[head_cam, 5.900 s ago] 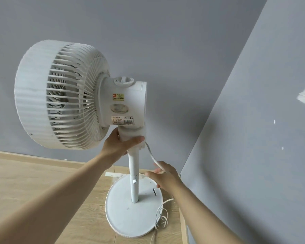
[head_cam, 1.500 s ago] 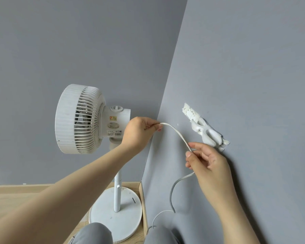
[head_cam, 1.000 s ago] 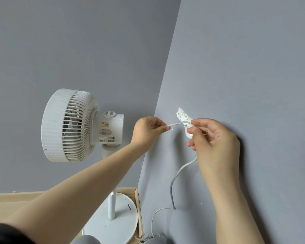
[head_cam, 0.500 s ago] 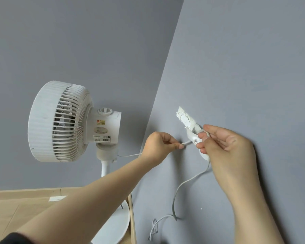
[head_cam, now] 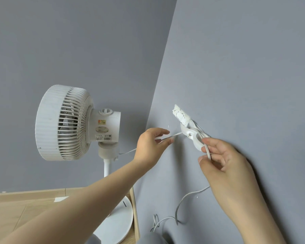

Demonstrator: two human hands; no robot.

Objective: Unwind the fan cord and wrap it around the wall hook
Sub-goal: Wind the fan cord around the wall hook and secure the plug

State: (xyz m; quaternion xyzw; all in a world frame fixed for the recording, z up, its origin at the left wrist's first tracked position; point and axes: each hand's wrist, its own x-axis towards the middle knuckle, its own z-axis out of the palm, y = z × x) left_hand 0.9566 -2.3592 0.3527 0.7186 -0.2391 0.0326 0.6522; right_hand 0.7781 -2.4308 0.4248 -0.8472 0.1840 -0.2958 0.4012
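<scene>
Both forearms reach up to the wall, the left hand (head_cam: pixel 152 144) pinching the white cord (head_cam: pixel 176 134) between thumb and fingertips just left of the wall hook (head_cam: pixel 195 140), the right hand (head_cam: pixel 220 156) just below it pinching the same cord, which loops over the hook between them.

The cord (head_cam: pixel 207 149) I hold looks smooth, white and plastic-sheathed, the hook (head_cam: pixel 195 140) glossy white plastic under a rough, crumbly white patch (head_cam: pixel 180 116), the fan (head_cam: pixel 48 120) ribbed matt white plastic, the walls (head_cam: pixel 236 67) flat matt grey, the floor (head_cam: pixel 16 210) pale wood.
</scene>
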